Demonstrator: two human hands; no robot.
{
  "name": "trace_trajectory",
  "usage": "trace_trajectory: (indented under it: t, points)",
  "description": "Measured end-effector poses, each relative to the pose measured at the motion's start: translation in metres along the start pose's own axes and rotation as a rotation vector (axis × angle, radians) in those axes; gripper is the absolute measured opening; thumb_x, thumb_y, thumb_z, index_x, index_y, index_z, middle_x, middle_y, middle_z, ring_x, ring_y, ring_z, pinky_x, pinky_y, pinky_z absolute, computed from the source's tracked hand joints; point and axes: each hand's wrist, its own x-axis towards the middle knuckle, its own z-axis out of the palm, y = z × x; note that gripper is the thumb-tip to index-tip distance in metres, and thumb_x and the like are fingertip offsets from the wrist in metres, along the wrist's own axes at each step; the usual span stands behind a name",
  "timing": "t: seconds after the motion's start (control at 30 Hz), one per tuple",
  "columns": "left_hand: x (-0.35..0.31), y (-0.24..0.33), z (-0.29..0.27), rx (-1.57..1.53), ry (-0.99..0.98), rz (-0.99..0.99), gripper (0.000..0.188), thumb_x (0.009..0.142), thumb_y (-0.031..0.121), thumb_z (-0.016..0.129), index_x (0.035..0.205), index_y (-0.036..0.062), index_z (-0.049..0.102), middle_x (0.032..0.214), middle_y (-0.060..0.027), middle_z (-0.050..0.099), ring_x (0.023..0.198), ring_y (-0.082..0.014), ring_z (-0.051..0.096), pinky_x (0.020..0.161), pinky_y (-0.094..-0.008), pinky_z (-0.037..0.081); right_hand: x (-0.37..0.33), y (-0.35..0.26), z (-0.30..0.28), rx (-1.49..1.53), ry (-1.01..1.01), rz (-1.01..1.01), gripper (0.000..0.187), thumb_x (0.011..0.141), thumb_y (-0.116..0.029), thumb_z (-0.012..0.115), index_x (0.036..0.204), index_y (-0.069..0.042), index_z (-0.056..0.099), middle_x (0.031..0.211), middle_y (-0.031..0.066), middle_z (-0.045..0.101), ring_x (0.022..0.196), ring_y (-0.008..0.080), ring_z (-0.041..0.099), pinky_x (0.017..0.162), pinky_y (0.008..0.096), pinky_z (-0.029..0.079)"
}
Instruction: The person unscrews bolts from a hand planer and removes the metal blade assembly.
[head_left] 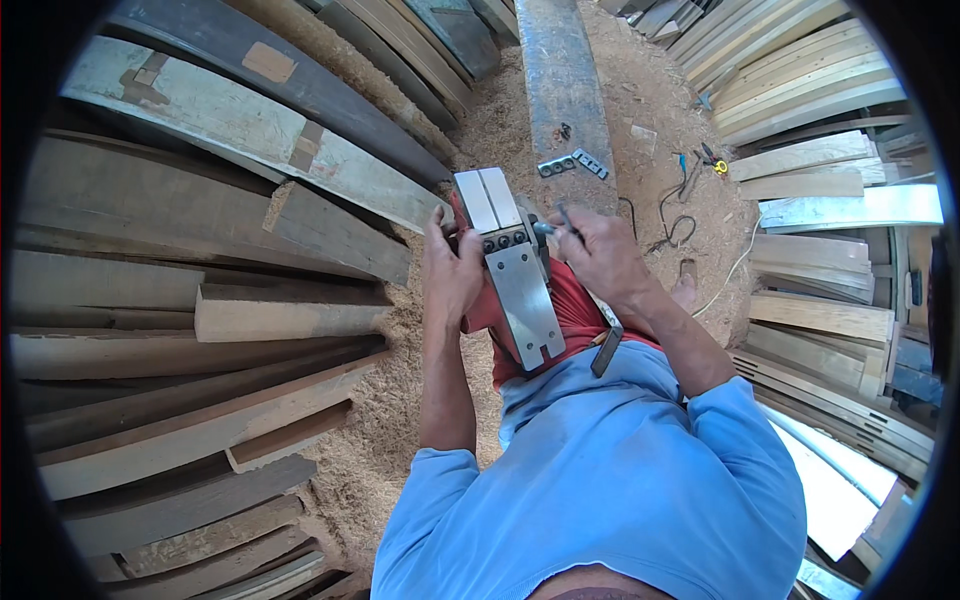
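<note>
Upturned electric planer (512,270) is clamped by left hand (452,272); right hand (596,250) fingers are pinched on a small wrench (566,222) (tip partly hidden). Tool should be seated squarely, turned slowly.

A woodworking shop: stacked planks (200,310); sawdust floor (400,400); scattered tools (572,163)

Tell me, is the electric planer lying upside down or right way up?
Upside down: the planer shows its flat metal sole upward, steadied by the left hand while the right hand applies a small tool.
</note>
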Motion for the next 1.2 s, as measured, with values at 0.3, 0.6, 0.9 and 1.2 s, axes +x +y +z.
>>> trace_trajectory:
  t: [0.3,0.6,0.9,1.2]
  points:
    - [-0.005,-0.013,-0.006,0.039,0.147,0.249,0.037,0.089,0.003,0.048,0.124,-0.0003,0.061,0.137,-0.0255,0.061,0.127,-0.0365,0.059,0.109,-0.0464,0.046,0.016,0.129,0.041,-0.144,0.094,0.117,0.028,0.096,-0.016,0.058,0.116,-0.007,0.076,0.091,0.0219,0.074,0.088,0.0393,0.073,0.081,0.0492,0.057]
    - [-0.01,-0.007,-0.002,0.288,0.247,0.434,0.032,0.08,0.003,0.057,0.107,0.0085,0.072,0.133,-0.024,0.065,0.126,-0.0408,0.057,0.108,-0.0509,0.046,0.022,0.223,0.092,-0.34,-0.03,0.048,0.026,0.093,-0.013,0.063,0.115,-0.01,0.076,0.1,0.0208,0.07,0.098,0.041,0.069,0.087,0.0495,0.057]
    - [-0.009,-0.009,0.001,0.209,0.213,0.402,0.028,0.08,0.002,0.058,0.102,0.0076,0.073,0.132,-0.0191,0.067,0.125,-0.0394,0.058,0.108,-0.0488,0.047,0.006,0.209,0.074,-0.42,0.028,-0.051,0.032,0.089,-0.014,0.068,0.12,-0.011,0.075,0.107,0.0188,0.069,0.107,0.039,0.066,0.093,0.0482,0.055]
    - [-0.003,-0.017,0.0,0.168,0.17,0.16,0.037,0.095,0.011,0.059,0.13,-0.0018,0.059,0.131,-0.0221,0.067,0.122,-0.0328,0.064,0.104,-0.0437,0.051,0.034,0.178,0.066,-0.709,-0.201,-0.042,0.024,0.094,-0.026,0.063,0.112,-0.015,0.073,0.105,0.0176,0.07,0.103,0.0348,0.067,0.086,0.0484,0.054]
